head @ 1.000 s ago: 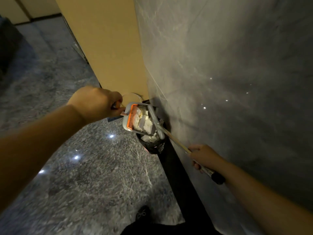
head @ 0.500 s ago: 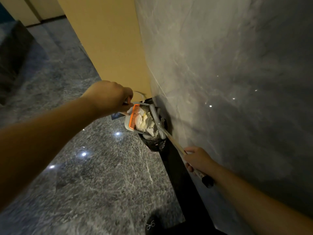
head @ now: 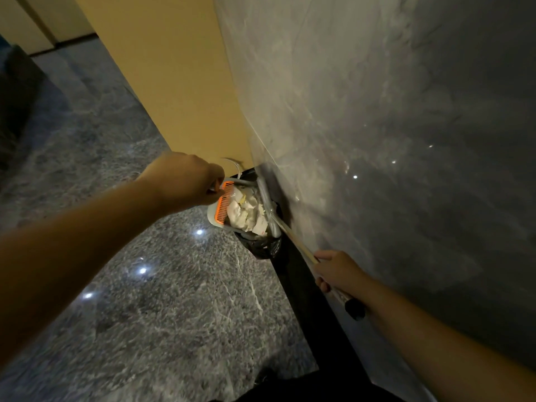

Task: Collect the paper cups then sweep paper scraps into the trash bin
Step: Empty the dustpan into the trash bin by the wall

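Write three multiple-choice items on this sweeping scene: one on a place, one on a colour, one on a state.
1. Where is the dustpan?
A. over the trash bin
B. flat on the floor
C. hung on the wall

2. What colour is the comb strip on the dustpan?
A. blue
B. orange
C. green

3. What is the right hand doing?
A. hanging idle
B. pressing the wall
C. gripping the long handle

Answers: 1 A, the pan sits above the black-lined bin by the wall. 2 B, the toothed strip is bright orange. 3 C, its fingers curl round the handle.
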A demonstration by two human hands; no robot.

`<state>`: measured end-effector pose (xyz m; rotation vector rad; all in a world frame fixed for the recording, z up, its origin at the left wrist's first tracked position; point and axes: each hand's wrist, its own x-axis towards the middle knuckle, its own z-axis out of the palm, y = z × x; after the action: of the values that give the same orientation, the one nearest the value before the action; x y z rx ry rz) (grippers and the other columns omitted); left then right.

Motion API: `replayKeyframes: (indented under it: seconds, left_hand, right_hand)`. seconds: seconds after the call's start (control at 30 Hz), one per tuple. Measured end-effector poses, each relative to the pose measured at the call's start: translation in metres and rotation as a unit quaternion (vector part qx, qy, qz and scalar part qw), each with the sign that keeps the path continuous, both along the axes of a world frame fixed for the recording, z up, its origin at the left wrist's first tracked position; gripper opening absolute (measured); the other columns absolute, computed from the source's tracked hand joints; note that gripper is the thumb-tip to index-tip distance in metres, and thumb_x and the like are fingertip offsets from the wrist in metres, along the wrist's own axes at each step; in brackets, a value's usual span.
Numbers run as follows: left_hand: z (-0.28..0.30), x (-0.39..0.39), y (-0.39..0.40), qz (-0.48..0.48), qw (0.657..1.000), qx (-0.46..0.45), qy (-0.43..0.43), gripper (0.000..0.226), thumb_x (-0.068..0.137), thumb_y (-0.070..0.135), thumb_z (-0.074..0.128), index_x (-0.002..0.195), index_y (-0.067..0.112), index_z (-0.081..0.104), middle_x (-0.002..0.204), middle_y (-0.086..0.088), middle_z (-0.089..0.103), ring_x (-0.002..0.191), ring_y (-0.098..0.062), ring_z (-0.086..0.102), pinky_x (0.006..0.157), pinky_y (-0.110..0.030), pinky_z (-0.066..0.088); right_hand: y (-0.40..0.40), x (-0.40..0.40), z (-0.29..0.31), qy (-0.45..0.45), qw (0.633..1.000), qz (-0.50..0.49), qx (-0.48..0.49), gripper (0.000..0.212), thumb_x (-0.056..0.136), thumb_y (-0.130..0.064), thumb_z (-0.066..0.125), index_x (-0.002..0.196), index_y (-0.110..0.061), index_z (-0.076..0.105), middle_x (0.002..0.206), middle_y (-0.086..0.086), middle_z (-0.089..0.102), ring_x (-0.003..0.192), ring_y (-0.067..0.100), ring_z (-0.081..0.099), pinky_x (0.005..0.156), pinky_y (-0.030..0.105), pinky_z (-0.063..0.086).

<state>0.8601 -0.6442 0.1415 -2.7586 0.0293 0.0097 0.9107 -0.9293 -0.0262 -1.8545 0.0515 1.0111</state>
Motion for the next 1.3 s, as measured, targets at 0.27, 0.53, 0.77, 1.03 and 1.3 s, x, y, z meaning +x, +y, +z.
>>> replayKeyframes:
  seconds: [0.27, 0.53, 0.77, 1.03, 1.3]
  left_hand:
    - [-0.004, -0.014, -0.009, -0.032, 0.998, -0.018, 0.046, 0.035, 0.093, 0.056, 0.047, 0.119, 0.032, 0.050, 0.083, 0.006, 0.065, 0.065, -0.013, 0.055, 0.052, -0.025, 0.042]
    - [0.003, -0.023, -0.015, -0.038, 0.999, -0.004, -0.008, 0.026, 0.094, 0.046, 0.048, 0.109, 0.026, 0.055, 0.074, 0.006, 0.060, 0.058, -0.015, 0.053, 0.049, -0.023, 0.033]
    - [0.001, -0.029, -0.019, -0.035, 0.999, -0.002, 0.011, 0.025, 0.095, 0.047, 0.044, 0.110, 0.029, 0.054, 0.075, 0.008, 0.060, 0.058, -0.015, 0.055, 0.048, -0.023, 0.039]
    - [0.002, -0.027, -0.024, 0.000, 0.998, -0.028, -0.051, 0.024, 0.093, 0.043, 0.053, 0.105, 0.022, 0.058, 0.067, 0.002, 0.057, 0.054, -0.020, 0.052, 0.047, -0.024, 0.035]
    - [-0.001, -0.026, -0.024, -0.005, 0.998, -0.019, -0.052, 0.019, 0.093, 0.039, 0.055, 0.100, 0.022, 0.059, 0.059, 0.006, 0.047, 0.047, -0.017, 0.045, 0.044, -0.021, 0.025]
  right_hand:
    - [0.002, -0.003, -0.006, 0.009, 1.000, -0.012, 0.004, 0.046, 0.092, 0.002, 0.050, 0.138, -0.001, 0.045, 0.068, 0.012, 0.059, 0.043, 0.017, 0.051, 0.040, 0.024, 0.042]
    - [0.005, -0.008, -0.008, 0.012, 1.000, -0.019, -0.006, 0.039, 0.093, -0.003, 0.050, 0.132, -0.005, 0.052, 0.064, 0.007, 0.056, 0.034, 0.012, 0.047, 0.036, 0.017, 0.037]
    - [0.009, -0.009, -0.011, 0.020, 1.000, -0.021, 0.002, 0.029, 0.093, -0.004, 0.048, 0.120, -0.008, 0.058, 0.065, 0.008, 0.055, 0.032, 0.010, 0.047, 0.036, 0.017, 0.037]
    - [0.006, -0.007, -0.011, 0.029, 0.999, -0.016, 0.011, 0.014, 0.093, -0.005, 0.047, 0.092, -0.007, 0.061, 0.060, 0.008, 0.052, 0.033, 0.011, 0.047, 0.038, 0.019, 0.038]
    - [0.009, -0.004, -0.010, 0.031, 0.999, -0.009, 0.015, 0.016, 0.091, -0.001, 0.048, 0.079, -0.008, 0.054, 0.064, 0.010, 0.046, 0.029, 0.009, 0.043, 0.035, 0.015, 0.035]
